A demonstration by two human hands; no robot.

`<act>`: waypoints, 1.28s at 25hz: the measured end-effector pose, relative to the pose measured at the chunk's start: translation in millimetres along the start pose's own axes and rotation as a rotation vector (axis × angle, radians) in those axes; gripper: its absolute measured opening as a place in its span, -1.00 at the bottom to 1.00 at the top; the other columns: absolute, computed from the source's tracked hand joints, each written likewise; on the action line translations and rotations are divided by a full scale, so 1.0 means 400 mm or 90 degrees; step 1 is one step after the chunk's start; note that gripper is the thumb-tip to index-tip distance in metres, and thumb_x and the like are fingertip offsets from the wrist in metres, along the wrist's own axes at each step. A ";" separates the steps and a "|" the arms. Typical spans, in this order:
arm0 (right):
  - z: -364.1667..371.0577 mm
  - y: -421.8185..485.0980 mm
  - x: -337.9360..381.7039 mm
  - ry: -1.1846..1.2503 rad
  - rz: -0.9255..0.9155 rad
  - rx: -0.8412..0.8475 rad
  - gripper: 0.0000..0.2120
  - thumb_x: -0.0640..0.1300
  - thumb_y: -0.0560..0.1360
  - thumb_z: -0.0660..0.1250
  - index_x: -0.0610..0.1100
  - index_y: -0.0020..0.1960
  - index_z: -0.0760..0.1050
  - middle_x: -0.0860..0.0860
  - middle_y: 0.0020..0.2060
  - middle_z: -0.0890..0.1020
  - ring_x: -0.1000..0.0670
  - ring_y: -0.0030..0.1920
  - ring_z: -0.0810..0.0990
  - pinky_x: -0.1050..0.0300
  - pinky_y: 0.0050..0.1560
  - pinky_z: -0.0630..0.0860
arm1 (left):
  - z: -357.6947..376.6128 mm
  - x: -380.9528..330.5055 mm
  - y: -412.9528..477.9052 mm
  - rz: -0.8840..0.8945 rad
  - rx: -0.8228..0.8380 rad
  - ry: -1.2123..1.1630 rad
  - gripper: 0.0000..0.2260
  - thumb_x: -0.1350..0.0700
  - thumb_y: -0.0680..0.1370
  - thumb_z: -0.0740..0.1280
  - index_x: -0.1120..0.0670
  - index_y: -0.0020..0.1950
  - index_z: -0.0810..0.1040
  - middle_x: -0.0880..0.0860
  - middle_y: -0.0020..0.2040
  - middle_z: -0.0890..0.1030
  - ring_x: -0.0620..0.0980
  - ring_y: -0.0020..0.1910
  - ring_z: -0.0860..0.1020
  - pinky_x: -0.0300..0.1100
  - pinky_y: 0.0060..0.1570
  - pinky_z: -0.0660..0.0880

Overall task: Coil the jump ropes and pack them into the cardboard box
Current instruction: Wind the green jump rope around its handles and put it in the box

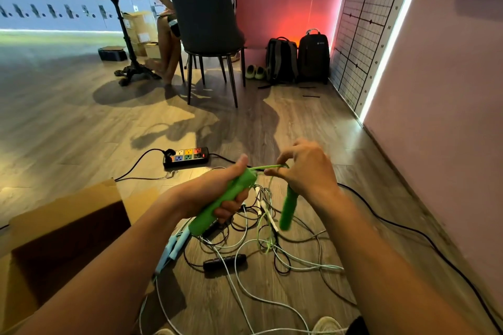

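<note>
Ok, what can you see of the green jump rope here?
The green jump rope has two thick matte handles and a thin green cord. The left hand grips one handle, tilted up to the right. The right hand pinches the cord near its top; the second handle hangs below, blurred. Slack cord drops toward tangled cables on the floor.

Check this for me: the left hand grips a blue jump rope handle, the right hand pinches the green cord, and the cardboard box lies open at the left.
One slip: the handle gripped by the left hand is green, not blue, as the head view shows. The right hand does pinch the green cord, and the cardboard box lies open at the left.
</note>
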State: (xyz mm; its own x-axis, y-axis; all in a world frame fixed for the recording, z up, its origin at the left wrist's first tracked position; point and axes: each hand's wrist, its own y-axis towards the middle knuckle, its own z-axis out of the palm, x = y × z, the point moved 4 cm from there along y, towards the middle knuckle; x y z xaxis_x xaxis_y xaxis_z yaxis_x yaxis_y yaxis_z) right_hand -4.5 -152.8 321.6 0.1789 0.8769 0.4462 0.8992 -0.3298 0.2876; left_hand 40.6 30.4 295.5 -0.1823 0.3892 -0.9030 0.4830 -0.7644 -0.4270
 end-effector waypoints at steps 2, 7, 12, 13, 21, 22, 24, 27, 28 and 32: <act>0.009 -0.002 0.000 0.099 0.006 0.057 -0.74 0.12 0.29 0.57 0.01 -0.11 0.71 0.11 -0.15 0.58 0.10 -0.10 0.52 0.06 -0.04 0.53 | -0.006 -0.019 -0.003 0.047 0.018 -0.159 -0.40 -0.39 0.56 -0.03 0.07 -0.37 0.36 -0.01 -0.52 0.27 -0.10 -0.62 0.23 -0.26 -0.57 0.29; 0.038 -0.006 0.041 0.221 -0.102 0.180 -0.85 0.02 0.44 0.49 -0.01 -0.03 0.68 0.19 -0.23 0.61 0.17 -0.17 0.59 0.15 -0.09 0.58 | -0.014 -0.065 -0.007 0.241 0.150 -0.646 -0.50 -0.28 0.65 0.02 0.08 -0.19 0.44 -0.05 -0.43 0.39 -0.14 -0.52 0.38 -0.25 -0.41 0.44; 0.099 -0.024 0.092 0.228 -0.083 0.354 -0.90 0.10 0.61 0.25 0.10 -0.02 0.45 0.05 -0.09 0.64 0.02 -0.06 0.63 -0.04 0.06 0.59 | -0.019 -0.085 0.001 0.403 -0.001 -0.771 -0.66 -0.08 0.70 0.03 0.15 0.05 0.43 0.05 -0.15 0.46 -0.03 -0.19 0.53 -0.07 0.08 0.54; 0.106 -0.026 0.100 0.210 -0.083 0.354 -0.83 0.16 0.61 0.22 0.08 -0.04 0.44 0.04 -0.09 0.62 0.01 -0.07 0.62 -0.03 0.05 0.57 | -0.017 -0.087 0.003 0.424 -0.045 -0.767 -0.66 -0.08 0.70 0.02 0.15 0.04 0.42 0.05 -0.16 0.48 -0.01 -0.18 0.55 -0.04 0.17 0.51; 0.078 -0.034 0.084 0.213 -0.098 0.319 -0.48 0.20 0.63 0.14 -0.14 -0.34 0.36 0.01 -0.46 0.34 0.04 -0.43 0.30 0.03 -0.25 0.33 | -0.149 -0.055 -0.029 0.478 -0.488 -0.558 -0.76 -0.02 0.71 0.07 0.06 -0.04 0.40 0.01 -0.19 0.55 0.01 -0.10 0.59 -0.05 0.05 0.50; 0.069 -0.037 0.081 0.247 -0.091 0.313 -0.51 0.18 0.63 0.15 -0.10 -0.36 0.33 0.01 -0.47 0.33 0.02 -0.43 0.29 0.01 -0.24 0.36 | -0.158 -0.042 -0.029 0.437 -0.539 -0.421 -0.74 -0.02 0.71 0.07 0.06 -0.07 0.42 0.00 -0.21 0.56 0.01 -0.10 0.57 -0.07 0.02 0.51; 0.043 -0.034 0.066 0.357 -0.029 0.250 -0.53 0.11 0.64 0.18 -0.08 -0.38 0.32 0.02 -0.48 0.34 -0.01 -0.44 0.32 -0.03 -0.17 0.47 | -0.176 -0.009 -0.017 0.304 -0.627 0.030 -0.70 -0.05 0.70 0.09 0.09 -0.09 0.46 0.02 -0.19 0.55 0.07 -0.11 0.55 -0.11 -0.11 0.47; -0.022 -0.011 0.024 0.333 0.031 0.019 -0.51 0.07 0.66 0.15 -0.06 -0.41 0.31 0.04 -0.51 0.36 0.08 -0.51 0.32 0.12 -0.36 0.38 | -0.183 0.030 0.014 0.123 -0.551 0.366 -0.57 -0.22 0.61 0.14 0.13 -0.10 0.50 0.19 -0.09 0.60 0.24 -0.04 0.57 0.03 0.04 0.50; -0.037 -0.004 0.006 0.322 0.066 -0.053 -0.51 0.08 0.67 0.13 -0.07 -0.40 0.30 0.03 -0.50 0.36 0.07 -0.49 0.31 0.13 -0.40 0.32 | -0.176 0.038 0.018 0.086 -0.492 0.377 -0.56 -0.24 0.61 0.14 0.11 -0.14 0.50 0.18 -0.11 0.60 0.21 -0.08 0.59 0.04 0.04 0.52; -0.072 0.004 -0.087 0.303 0.258 -0.257 -0.46 0.08 0.70 0.03 -0.12 -0.40 0.29 -0.02 -0.48 0.40 -0.03 -0.43 0.34 0.08 -0.41 0.22 | -0.096 0.060 0.006 -0.031 -0.157 0.295 -0.53 -0.28 0.53 0.25 0.15 -0.13 0.52 0.06 -0.27 0.53 -0.03 -0.34 0.51 -0.15 -0.25 0.52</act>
State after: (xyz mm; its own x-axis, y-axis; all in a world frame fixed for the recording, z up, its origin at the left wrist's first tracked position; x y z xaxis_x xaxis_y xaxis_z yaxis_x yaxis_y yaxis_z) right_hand -21.0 -193.9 331.1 0.1907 0.4425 0.8763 0.5660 -0.7789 0.2701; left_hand 70.2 57.8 274.7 0.1614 0.6508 -0.7419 0.6806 -0.6178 -0.3939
